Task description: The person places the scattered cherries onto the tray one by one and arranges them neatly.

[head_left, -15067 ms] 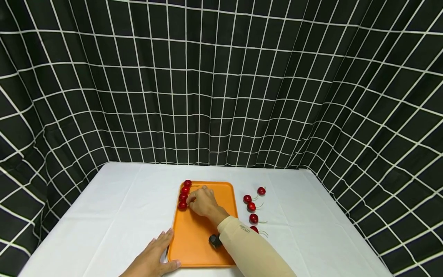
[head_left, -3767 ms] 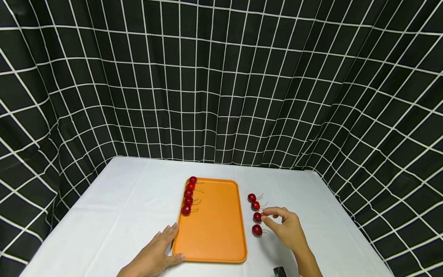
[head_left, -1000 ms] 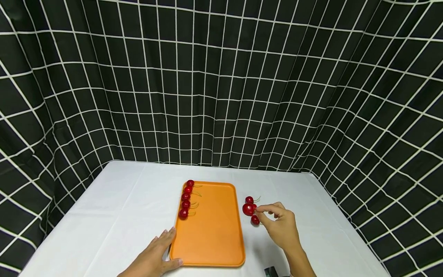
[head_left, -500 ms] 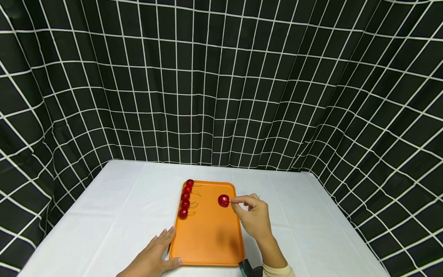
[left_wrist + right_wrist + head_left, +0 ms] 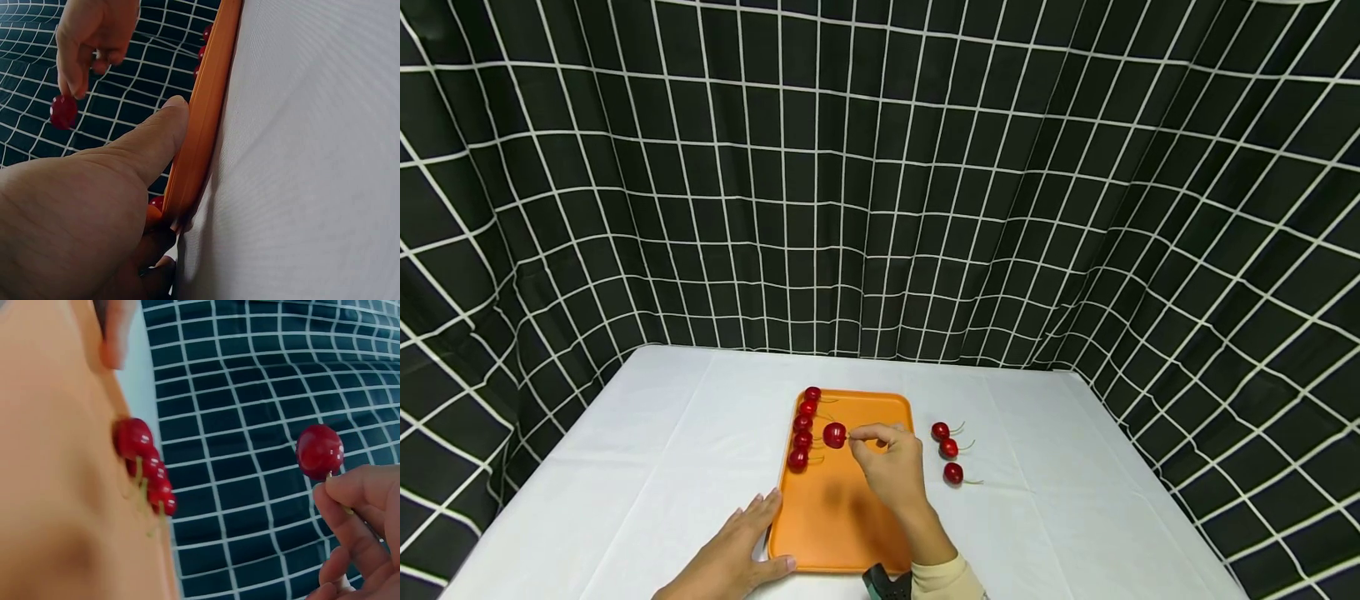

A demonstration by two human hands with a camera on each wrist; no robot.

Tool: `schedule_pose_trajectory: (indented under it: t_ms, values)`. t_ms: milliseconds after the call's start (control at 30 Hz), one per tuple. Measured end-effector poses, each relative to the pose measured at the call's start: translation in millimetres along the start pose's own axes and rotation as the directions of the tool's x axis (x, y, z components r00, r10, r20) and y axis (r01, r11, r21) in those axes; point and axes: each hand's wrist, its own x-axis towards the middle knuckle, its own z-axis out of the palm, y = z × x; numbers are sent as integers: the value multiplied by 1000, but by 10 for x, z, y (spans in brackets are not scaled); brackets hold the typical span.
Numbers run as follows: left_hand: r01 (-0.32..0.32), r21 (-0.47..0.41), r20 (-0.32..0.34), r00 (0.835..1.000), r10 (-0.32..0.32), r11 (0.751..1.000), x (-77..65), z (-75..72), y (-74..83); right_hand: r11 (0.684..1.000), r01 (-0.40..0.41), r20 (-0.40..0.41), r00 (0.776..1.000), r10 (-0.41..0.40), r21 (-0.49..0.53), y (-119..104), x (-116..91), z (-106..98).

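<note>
My right hand is over the orange tray, pinching a red cherry by its stem between thumb and index finger. In the right wrist view this cherry stands up from the fingertips, held aloft. A column of several cherries lies inside the tray along its left rim, most stems pointing right. My left hand rests at the tray's lower left, fingers spread along the side and thumb at the near corner. The left wrist view shows the thumb against the orange rim.
To the right of the tray, three cherries with green stems lie on the white tablecloth. A black curtain with a white grid surrounds the table at the back and sides. A small dark device sits at my right wrist.
My right hand has lifted a cherry from the group on the cloth and carried it left over the tray. Earlier, a fifth cherry joined the column. The left hand has stayed put.
</note>
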Motion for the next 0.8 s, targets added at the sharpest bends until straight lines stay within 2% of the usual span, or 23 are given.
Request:
schedule_pose_trajectory:
  t_ms: [233,500,800]
  values:
    - [-21,0,-3,1000,21,1000,3,4,-14,998,-65,34,997,65,-18,61,-20,167]
    - [-30,19,-6,1000,30,999,-2,-13,1,995,-78,17,997,79,-64,191,-49,351]
    - [-4,16,-3,1000,4,1000,-22,-25,9,975,-183,36,981,189,-128,218,-142,548]
